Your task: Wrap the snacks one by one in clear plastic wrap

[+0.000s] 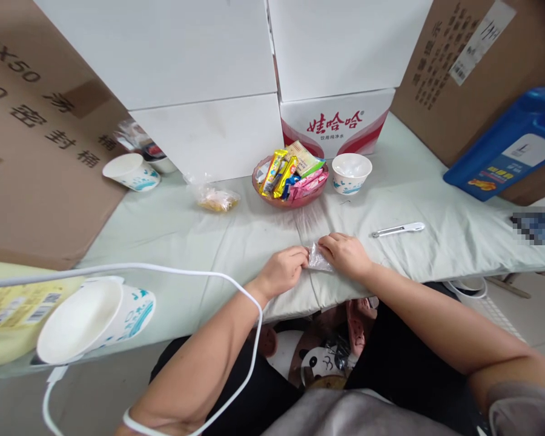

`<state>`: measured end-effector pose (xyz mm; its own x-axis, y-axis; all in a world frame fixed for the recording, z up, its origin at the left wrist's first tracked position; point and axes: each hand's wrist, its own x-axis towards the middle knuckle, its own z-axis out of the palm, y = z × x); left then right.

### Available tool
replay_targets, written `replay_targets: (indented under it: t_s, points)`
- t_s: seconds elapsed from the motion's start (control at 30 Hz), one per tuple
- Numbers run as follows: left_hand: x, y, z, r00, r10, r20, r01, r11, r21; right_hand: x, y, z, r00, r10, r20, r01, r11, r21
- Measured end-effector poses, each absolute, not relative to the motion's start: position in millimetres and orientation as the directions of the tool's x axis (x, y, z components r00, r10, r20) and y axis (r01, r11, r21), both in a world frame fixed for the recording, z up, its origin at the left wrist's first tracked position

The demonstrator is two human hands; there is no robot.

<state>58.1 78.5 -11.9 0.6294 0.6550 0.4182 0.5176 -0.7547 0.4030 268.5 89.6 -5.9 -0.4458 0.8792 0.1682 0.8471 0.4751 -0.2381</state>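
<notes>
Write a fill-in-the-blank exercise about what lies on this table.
1. Both hands pinch a small clear ____ wrapper.
2. The snack bars lie in a ____ bowl.
3. The utility knife lies to the ____ of the right hand.
4. The paper cup beside the bowl stands ____.

Missing words: plastic; pink; right; upright

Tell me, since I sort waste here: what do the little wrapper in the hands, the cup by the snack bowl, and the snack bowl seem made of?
The wrapper, pinched by the left hand and right hand, looks like thin clear plastic film: glossy, crinkled. The cup seems coated paper: matte white, printed blue. The snack bowl looks like translucent pink plastic, possibly glass.
</notes>
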Motion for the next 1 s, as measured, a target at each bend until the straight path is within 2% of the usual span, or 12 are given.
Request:
replay_targets:
  t_s: [0.13,0.2,0.27,0.33,0.4,0.47,0.53,0.63,0.77,0.83,0.9,1.0]
  points:
    - [64.0,72.0,-5.7,0.618,0.599,0.51,0.575,-0.786,0.227,266.2,88.6,-7.0,-0.459,0.875,0.153,0.846,0.483,-0.225]
    - [67.6,70.6,-4.4,0.669,0.566,0.481,0.558,-0.81,0.177,266.9,89.4,-6.7,-0.462,0.875,0.148,0.848,0.484,-0.217]
    - [70.0,71.2,-5.4,0.691,0.587,0.422,0.573,-0.801,0.174,271.0,92.3,-5.9,-0.447,0.88,0.159,0.859,0.472,-0.199]
    - [70.6,73.0,-7.6,0.685,0.626,0.372,0.596,-0.776,0.208,278.7,96.1,-4.2,-0.403,0.892,0.207,0.882,0.439,-0.174]
    - [69.7,75.0,-9.9,0.677,0.645,0.355,0.592,-0.764,0.257,287.3,97.5,-1.5,-0.361,0.879,0.312,0.885,0.428,-0.182]
    - [68.0,76.3,-11.6,0.67,0.647,0.363,0.575,-0.762,0.298,291.9,93.4,1.2,-0.384,0.816,0.432,0.825,0.513,-0.236]
    - [65.7,77.3,-12.8,0.664,0.64,0.386,0.541,-0.768,0.343,289.6,84.0,1.9,-0.502,0.715,0.486,0.685,0.672,-0.281]
    - [60.1,80.3,-14.8,0.584,0.669,0.459,0.498,-0.743,0.447,277.2,68.3,-3.6,-0.676,0.605,0.421,0.519,0.796,-0.311]
    - [50.9,88.8,-20.1,0.333,0.813,0.478,0.606,-0.572,0.552,274.7,70.6,-9.5,-0.708,0.605,0.365,0.509,0.795,-0.33]
    - [48.5,92.9,-23.4,0.302,0.832,0.466,0.642,-0.539,0.545,286.5,88.7,-0.8,-0.66,0.625,0.416,0.529,0.78,-0.334]
    - [48.4,95.3,-25.8,0.342,0.826,0.448,0.658,-0.551,0.512,302.6,118.3,18.8,-0.525,0.675,0.518,0.623,0.72,-0.307]
    - [50.5,96.1,-25.8,0.408,0.815,0.412,0.687,-0.571,0.45,321.5,174.3,56.9,-0.234,0.725,0.648,0.857,0.469,-0.216]
